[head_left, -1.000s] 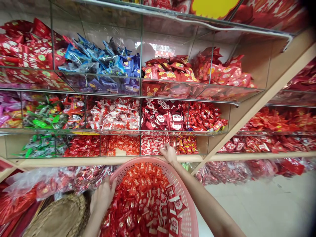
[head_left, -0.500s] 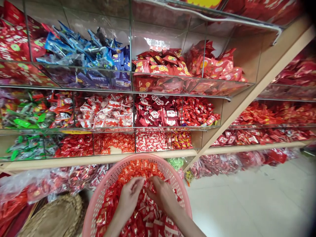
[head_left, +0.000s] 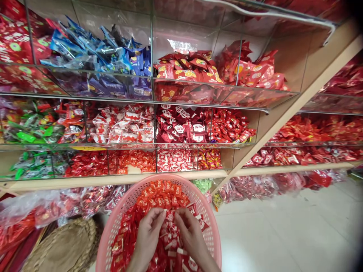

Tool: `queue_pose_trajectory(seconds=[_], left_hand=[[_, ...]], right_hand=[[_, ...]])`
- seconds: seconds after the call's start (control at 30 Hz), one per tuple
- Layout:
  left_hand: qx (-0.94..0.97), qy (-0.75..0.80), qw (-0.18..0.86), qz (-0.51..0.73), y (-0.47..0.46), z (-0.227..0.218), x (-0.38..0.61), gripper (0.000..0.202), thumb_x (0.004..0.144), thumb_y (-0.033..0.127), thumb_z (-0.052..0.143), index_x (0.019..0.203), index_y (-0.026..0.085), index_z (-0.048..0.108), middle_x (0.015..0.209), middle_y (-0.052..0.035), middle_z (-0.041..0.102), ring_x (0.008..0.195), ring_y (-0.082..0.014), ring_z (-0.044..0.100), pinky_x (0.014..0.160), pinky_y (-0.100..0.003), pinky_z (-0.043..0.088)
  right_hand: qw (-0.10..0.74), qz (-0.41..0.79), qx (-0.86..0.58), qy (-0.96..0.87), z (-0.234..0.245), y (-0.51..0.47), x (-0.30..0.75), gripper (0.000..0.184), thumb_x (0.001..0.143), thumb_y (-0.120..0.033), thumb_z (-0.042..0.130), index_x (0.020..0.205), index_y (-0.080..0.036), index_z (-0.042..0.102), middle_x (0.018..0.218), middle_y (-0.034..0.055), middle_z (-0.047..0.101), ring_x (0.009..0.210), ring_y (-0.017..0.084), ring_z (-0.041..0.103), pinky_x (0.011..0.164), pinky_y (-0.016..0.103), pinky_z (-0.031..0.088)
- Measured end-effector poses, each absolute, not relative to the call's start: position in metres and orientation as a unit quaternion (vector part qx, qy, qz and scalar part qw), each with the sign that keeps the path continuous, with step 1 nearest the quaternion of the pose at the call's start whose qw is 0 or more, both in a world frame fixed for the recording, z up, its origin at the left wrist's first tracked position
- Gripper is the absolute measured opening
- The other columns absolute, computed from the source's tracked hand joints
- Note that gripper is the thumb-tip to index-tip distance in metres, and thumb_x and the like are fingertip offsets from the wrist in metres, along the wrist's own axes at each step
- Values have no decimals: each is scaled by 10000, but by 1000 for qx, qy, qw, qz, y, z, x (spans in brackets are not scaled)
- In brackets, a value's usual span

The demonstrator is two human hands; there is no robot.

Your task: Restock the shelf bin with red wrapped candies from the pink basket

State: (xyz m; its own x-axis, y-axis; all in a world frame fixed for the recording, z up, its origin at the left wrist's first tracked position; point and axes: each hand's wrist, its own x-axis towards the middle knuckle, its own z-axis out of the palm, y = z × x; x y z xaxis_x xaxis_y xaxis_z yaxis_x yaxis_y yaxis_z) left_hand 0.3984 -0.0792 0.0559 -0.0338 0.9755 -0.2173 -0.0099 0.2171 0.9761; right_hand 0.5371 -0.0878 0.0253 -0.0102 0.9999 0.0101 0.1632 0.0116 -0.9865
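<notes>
Between my two hands is a red-and-white wrapped candy (head_left: pixel 170 217), stretched out above the pile in a pink perforated plastic basket (head_left: pixel 213 226). My left hand (head_left: pixel 150 228) pinches its left end with thumb and forefinger. At its right end, my right hand (head_left: pixel 189 229) pinches in the same way. Under and around both hands lie many small wrapped candies: orange-red ones (head_left: pixel 161 192) at the back, darker red ones (head_left: pixel 120 241) on the left, and red-and-white ones (head_left: pixel 170 241) in the middle.
Clear-fronted shelf bins of packaged sweets (head_left: pixel 181 128) rise behind the basket. Bagged sweets (head_left: pixel 249 189) lie on the floor under the bottom shelf. A woven straw basket (head_left: pixel 62 247) stands at the lower left. Pale floor tiles (head_left: pixel 278 226) extend on the right.
My hands have drawn slightly nearer and turned, and the candy between their fingertips now shows clearly. The view has shifted a little, with the shelves slightly higher in the picture.
</notes>
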Motion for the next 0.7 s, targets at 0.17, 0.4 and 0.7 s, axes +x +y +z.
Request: queue_pose_trajectory(seconds=[0.17,0.4,0.7], left_hand=[[422,561,550,453,-84,54,400,318,720,484,610,827,185,625,753,3,638,725,-150,587,688,-242,479],[427,563,519,482,-89,50,406,300,757,449,590,897,185,615,829,-15,643,783,-151,578,731,-233,462],[292,551,574,531,-83,59,412,352,644,458,699,821,161,633,740,6,585,697,-127,552,641,-226,476]], right_hand=[[477,435,-548,-532,25,-93,537,305,911,-420,426,757,-179,531,622,-31,450,550,99,365,505,221,293],[498,401,-561,-526,23,-95,532,294,911,-401,432,739,-182,527,607,-32,457,544,100,373,514,224,302],[512,487,-514,-487,33,-84,532,316,880,-446,477,721,-176,521,614,-40,418,556,97,351,509,219,304]])
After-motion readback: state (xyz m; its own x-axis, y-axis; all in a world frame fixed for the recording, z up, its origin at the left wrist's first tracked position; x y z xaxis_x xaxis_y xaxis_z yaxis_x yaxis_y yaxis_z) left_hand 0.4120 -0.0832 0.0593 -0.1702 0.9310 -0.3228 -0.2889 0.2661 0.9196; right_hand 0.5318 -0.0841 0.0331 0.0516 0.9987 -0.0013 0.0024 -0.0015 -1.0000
